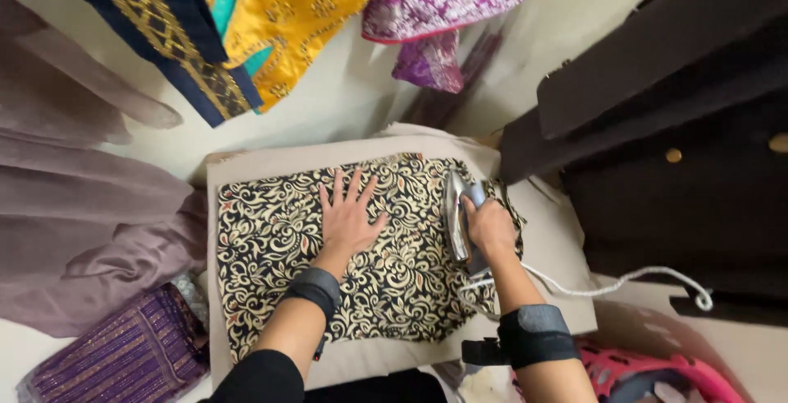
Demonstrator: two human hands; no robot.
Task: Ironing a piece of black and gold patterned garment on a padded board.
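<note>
Two hands at work, ironing step: left hand (349, 218) spread flat on patterned fabric (271, 239) on beige pad (238, 165); right hand (490, 226) grips iron (456, 206) at fabric's right edge. Next likely needs gliding leftward, palm clear.

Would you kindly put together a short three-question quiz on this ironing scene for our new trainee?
1. True or false: the left hand lies flat, fingers spread, on the black and cream patterned cloth.
2. What does the right hand grip?
A. a pair of scissors
B. the iron
C. a hanger
3. Fill in: the iron's white ____ trails off to the right.

Key: 1 true; 2 B; 3 cord.
</note>
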